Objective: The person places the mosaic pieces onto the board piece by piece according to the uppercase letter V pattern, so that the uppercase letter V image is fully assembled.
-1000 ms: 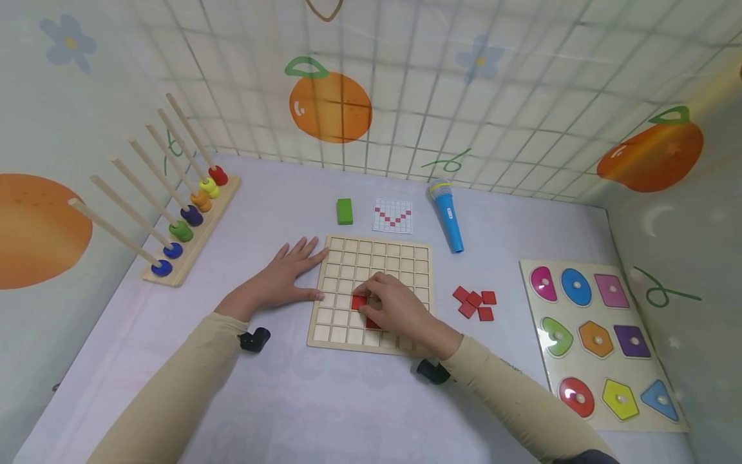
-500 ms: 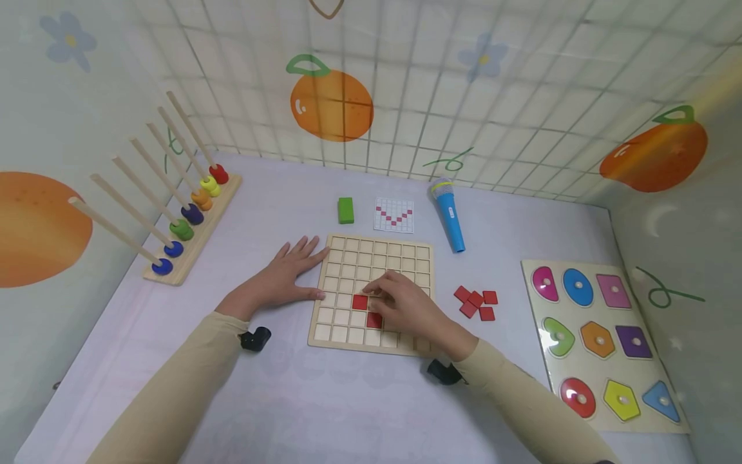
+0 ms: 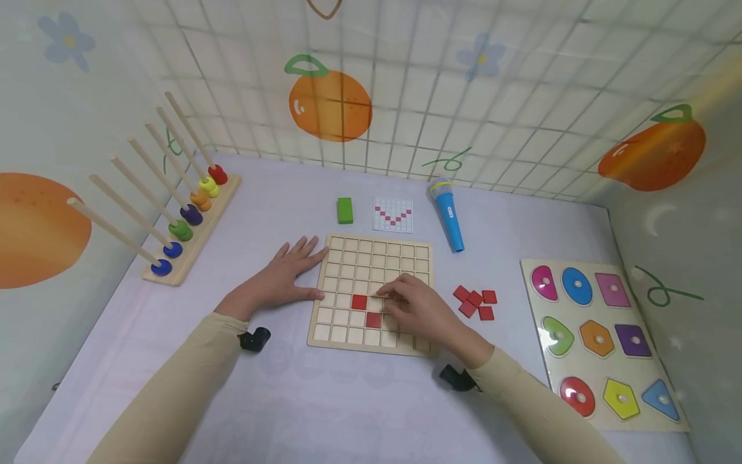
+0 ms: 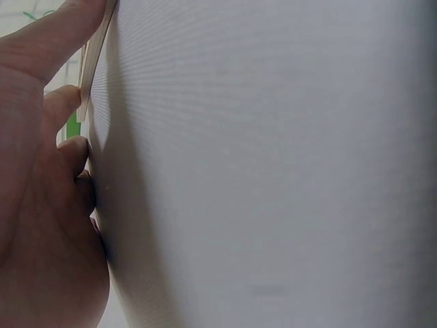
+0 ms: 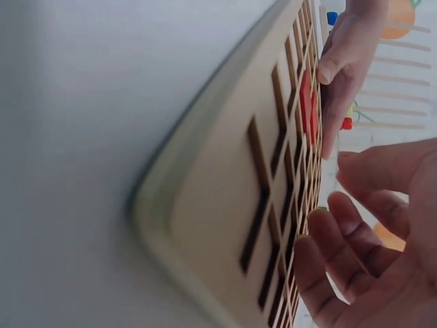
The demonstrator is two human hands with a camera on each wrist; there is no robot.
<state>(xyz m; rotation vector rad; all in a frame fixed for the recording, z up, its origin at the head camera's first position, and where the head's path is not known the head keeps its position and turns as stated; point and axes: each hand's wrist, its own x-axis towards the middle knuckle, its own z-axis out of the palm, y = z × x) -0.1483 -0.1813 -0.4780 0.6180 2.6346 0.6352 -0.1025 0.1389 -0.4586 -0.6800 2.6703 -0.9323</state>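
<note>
A wooden grid board (image 3: 348, 258) lies flat on the table, with two red tiles (image 3: 359, 301) set diagonally in its lower middle cells. My left hand (image 3: 284, 277) lies flat on the table, its thumb and fingertips against the board's left edge. My right hand (image 3: 408, 301) hovers over the board just right of the tiles, fingers loosely bent and holding nothing. The right wrist view shows those fingers (image 5: 355, 232) above the board (image 5: 239, 191), with the red tiles (image 5: 306, 102) and left hand (image 5: 348, 55) beyond. The left wrist view shows my palm (image 4: 41, 205) on the table.
Several loose red tiles (image 3: 475, 303) lie right of the board. Behind it are a pattern card (image 3: 393, 214), a green block (image 3: 344, 210) and a blue toy microphone (image 3: 447, 216). A peg rack with coloured rings (image 3: 185, 219) stands left; a shape puzzle (image 3: 533, 309) lies right.
My right hand has slid right off the two red tiles, leaving both uncovered in their cells. My left hand has stayed put.
</note>
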